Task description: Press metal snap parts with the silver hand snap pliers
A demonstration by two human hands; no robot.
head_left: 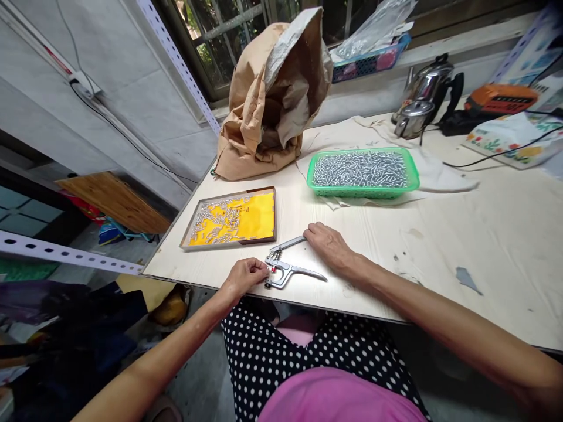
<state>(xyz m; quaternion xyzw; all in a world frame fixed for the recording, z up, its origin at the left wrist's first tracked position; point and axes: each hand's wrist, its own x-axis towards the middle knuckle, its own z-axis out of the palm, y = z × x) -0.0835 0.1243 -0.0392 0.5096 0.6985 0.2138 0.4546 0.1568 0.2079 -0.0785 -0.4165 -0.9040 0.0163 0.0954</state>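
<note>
Silver snap-fastener pliers point(285, 272) with a spring and a small red part lie near the table's front edge, their two handles spread apart. My right hand point(328, 243) has its fingers curled over the end of the upper handle. At the jaws, my left hand point(247, 275) is closed in a pinch; what it holds there is too small to make out. Just beyond the left hand is a shallow tray point(275, 220) with a yellow bottom and small silver metal pins scattered mostly over its left half. A green plastic basket point(365, 191) heaped with similar silver pieces stands farther back.
A large open brown paper sack point(246, 117) stands at the back left of the pale table point(440, 234). At the back right are a metal kettle point(428, 82), an orange-and-black battery pack point(499, 99) and a cable. A blue basket point(372, 63) sits on the window ledge.
</note>
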